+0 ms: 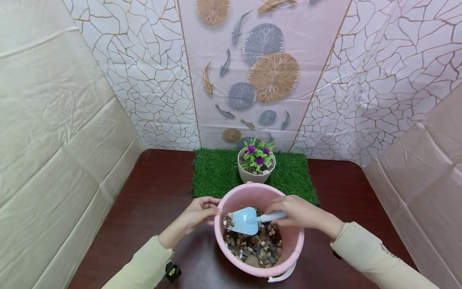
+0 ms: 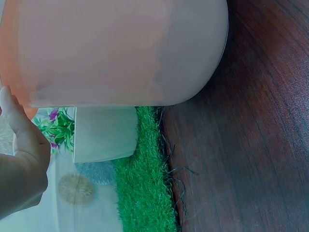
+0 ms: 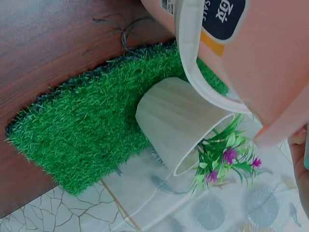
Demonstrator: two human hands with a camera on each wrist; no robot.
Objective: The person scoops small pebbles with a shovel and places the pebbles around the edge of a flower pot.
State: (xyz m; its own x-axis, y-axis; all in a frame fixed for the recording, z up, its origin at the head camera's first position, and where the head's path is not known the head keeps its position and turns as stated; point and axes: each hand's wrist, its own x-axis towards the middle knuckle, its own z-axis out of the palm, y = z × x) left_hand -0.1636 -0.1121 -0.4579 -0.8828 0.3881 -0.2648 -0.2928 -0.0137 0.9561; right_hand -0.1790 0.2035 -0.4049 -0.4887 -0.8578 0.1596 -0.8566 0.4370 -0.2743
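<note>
On a dark reddish-brown desk (image 1: 151,196), low in the frame's centre, a round pink plastic bucket (image 1: 249,196) holds mixed pebbles (image 1: 254,251). The right hand (image 1: 297,210), fingers curled round its handle, holds a light-blue trowel (image 1: 247,221) over them; the left hand (image 1: 197,212), fingers loosely bent, touches the rim, whether pinching I cannot tell. Best keep the blade level, the rim steady.
</note>
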